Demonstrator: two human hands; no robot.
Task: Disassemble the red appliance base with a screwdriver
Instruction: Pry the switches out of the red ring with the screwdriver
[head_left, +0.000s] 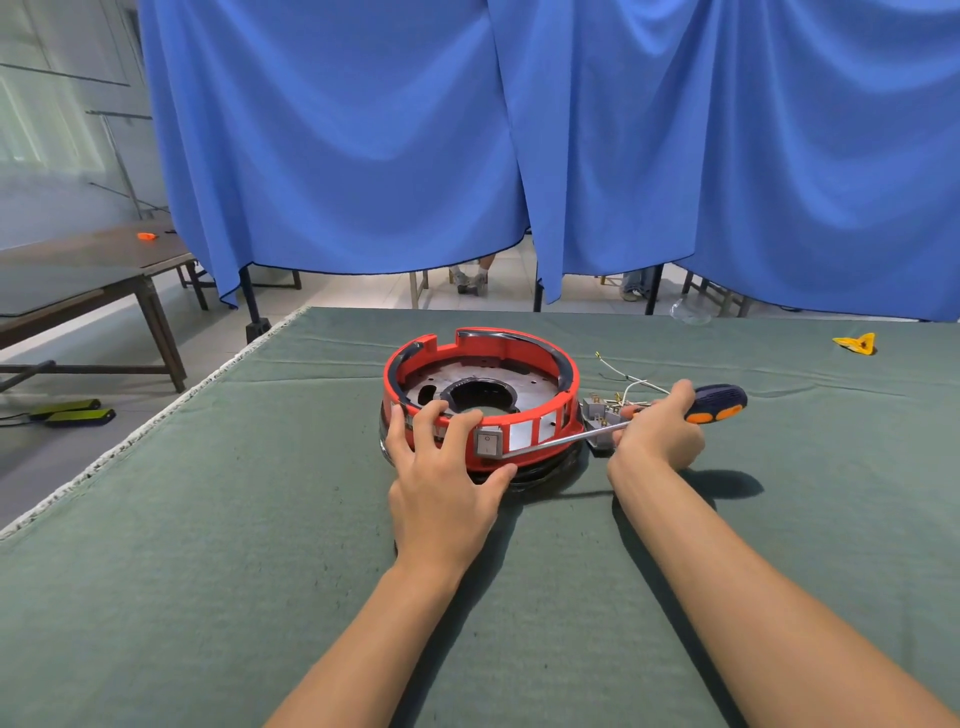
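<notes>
A: On the green cloth-covered table (260, 519), head view: why does the left hand (444, 478) sit on the red appliance base (480, 400)?

B: Probably to brace it. Its fingers curl over the near rim and its thumb presses the wall below the rocker switch (487, 443).

A: And the right hand (657, 434)?

B: It is closed round the handle of the screwdriver (597, 428). The shaft lies nearly level, long axis running right to left, tip at the switch's edge, seemingly to pry it out. A detached wired part (602, 413) lies just beside the base.
</notes>
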